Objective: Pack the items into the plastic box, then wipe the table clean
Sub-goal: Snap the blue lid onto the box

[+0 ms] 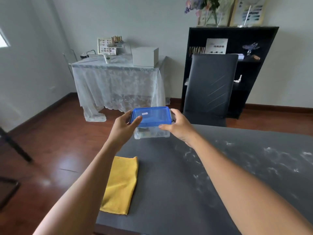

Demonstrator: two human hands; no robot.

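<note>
From the head camera, you hold the clear plastic box [152, 133] at the far left corner of the dark table [177, 184], its long axis running left to right across your view. Its blue lid [152, 117] is on top, lying nearly level. Your left hand [124, 123] grips the box's left end, thumb on the lid; your right hand [177, 126] grips the right end, thumb along the lid's near edge. Nearer you than the box, a folded yellow cloth [121, 185] lies flat by the table's left edge. White smears [271, 155] mark the table right of the box.
</note>
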